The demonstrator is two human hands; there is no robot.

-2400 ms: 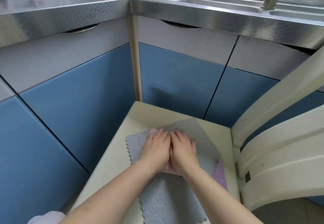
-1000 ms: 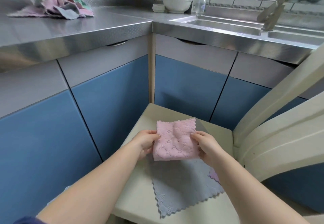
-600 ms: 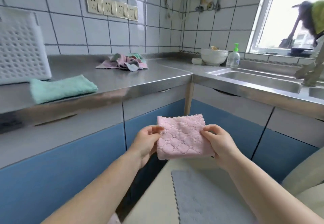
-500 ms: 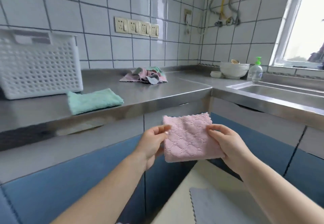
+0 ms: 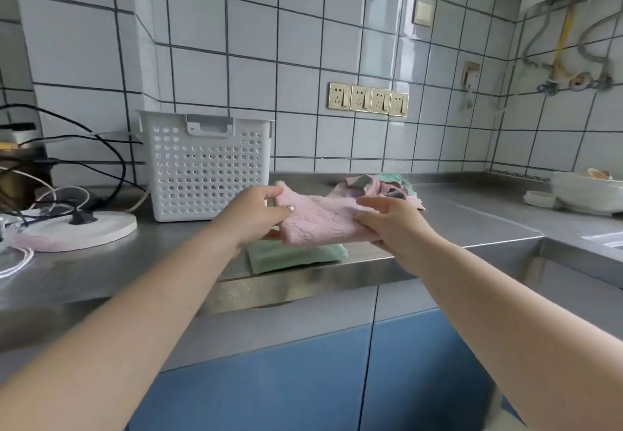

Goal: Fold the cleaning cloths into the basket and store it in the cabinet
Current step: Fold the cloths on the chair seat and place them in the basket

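Steel counter [image 5: 438,225] along tiled wall. White perforated basket [image 5: 205,167] upright at back; contents not discernible through holes. White bowl [image 5: 588,191] at far right, holding something small, unclear. Heap of unfolded cloths [image 5: 381,185] behind hands. Folded green cloth [image 5: 296,255] flat near counter edge. Folded pink cloth [image 5: 320,225] held just above green one, pinched at 2 ends: left hand [image 5: 256,215] and right hand [image 5: 391,221], thumbs on top.

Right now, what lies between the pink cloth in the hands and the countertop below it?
In the head view, a folded green cloth lies on the steel countertop, directly under the folded pink cloth held by the left hand and right hand.
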